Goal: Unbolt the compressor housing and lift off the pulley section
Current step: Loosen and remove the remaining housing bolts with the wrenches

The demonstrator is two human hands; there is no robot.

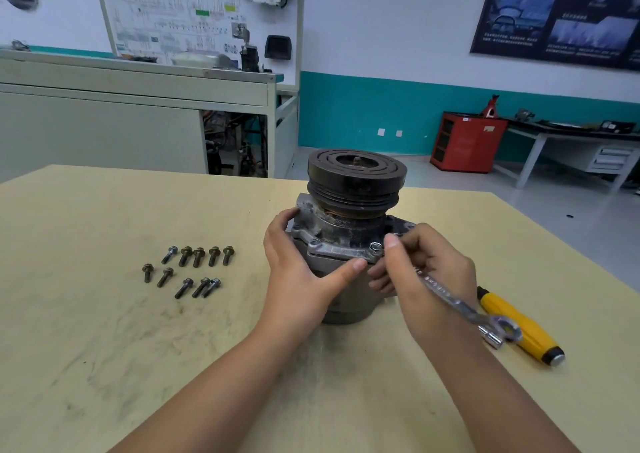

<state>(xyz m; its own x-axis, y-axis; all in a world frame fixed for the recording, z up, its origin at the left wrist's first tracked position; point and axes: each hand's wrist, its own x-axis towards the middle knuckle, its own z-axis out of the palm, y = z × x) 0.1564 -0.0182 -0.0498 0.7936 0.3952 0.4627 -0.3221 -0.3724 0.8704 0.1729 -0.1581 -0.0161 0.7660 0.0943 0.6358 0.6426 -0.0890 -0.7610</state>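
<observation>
steadying an upright compressor (349, 234) on a pale wooden table (104, 348), wrench (450, 296) in hand.
at left on the table, ten loose bolts (188, 269), well apart from the compressor. next, left hand (298, 272) wrapped round the housing flange (332, 250), fingers curled behind, thumb pressed on its front edge. at centre, compressor standing on end, dark grooved pulley (356, 175) on top, one seated bolt (375, 247) at the flange's near corner. right hand (429, 272) just beside it, fingers curled round the wrench shank, ring end trailing down to the right. farther right, a yellow-handled screwdriver (519, 324) lying flat.
</observation>
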